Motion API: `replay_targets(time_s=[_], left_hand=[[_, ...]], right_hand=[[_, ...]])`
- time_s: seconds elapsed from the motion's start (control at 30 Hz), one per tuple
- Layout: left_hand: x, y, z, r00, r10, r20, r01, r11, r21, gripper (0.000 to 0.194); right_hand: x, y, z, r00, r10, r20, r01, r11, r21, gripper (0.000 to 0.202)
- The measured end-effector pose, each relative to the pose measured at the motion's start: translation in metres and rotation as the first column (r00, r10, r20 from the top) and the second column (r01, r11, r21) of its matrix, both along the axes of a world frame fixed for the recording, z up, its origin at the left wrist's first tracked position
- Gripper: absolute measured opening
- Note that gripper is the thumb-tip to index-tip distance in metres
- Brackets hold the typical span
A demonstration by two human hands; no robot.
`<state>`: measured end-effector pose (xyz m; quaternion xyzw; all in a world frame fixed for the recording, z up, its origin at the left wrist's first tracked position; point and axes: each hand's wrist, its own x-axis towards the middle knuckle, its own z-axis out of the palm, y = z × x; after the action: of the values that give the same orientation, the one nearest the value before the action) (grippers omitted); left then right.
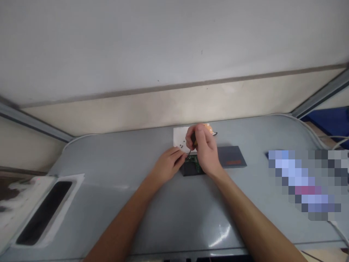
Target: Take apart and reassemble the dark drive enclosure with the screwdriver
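My right hand [204,149] is wrapped round a screwdriver [193,140]; its thin shaft slants down to the board. Below its tip lies an opened black device [192,169] with a green circuit board [194,159], partly covered by my right hand. My left hand [169,164] is at the device's left side, thumb and fingers drawn together near the screwdriver tip. What the left fingertips pinch, if anything, is too small to tell. Behind the hands, several tiny dark screws [181,146] lie on a white sheet [178,134].
A dark flat box [232,157] with red lettering lies right of the device. An orange object [208,128] shows behind my right hand. At the left is a black-screened phone or tablet [45,214] on white paper; at the right, a blurred-out object [302,185]. Cables [302,125] run along the back.
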<state>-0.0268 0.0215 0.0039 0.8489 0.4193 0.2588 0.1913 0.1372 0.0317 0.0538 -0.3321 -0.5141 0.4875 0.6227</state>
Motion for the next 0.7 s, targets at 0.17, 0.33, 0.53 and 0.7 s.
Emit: replay_targets(time_s=[0.17,0.33,0.53,0.7], left_hand=[[0.0,0.0,0.0,1.0,-0.001,0.005,0.001,1.0,-0.027,0.033],[-0.001,0.0,-0.003,1.0,-0.005,-0.006,0.005,1.0,-0.003,0.033],[-0.002,0.0,-0.005,1.0,-0.016,0.011,0.015,0.997,0.074,0.031],[-0.001,0.0,-0.005,1.0,-0.02,-0.007,0.021,0.997,0.077,0.029]], right_hand=[[-0.003,0.0,0.0,1.0,-0.025,0.006,0.025,0.999,0.033,0.046],[0.0,0.0,0.002,0.998,-0.045,0.05,0.042,0.998,0.055,0.044],[0.003,0.003,0.0,0.998,-0.013,-0.063,0.011,0.999,-0.036,0.041],[0.006,0.01,-0.006,0.985,0.023,-0.171,-0.039,0.995,-0.091,0.045]])
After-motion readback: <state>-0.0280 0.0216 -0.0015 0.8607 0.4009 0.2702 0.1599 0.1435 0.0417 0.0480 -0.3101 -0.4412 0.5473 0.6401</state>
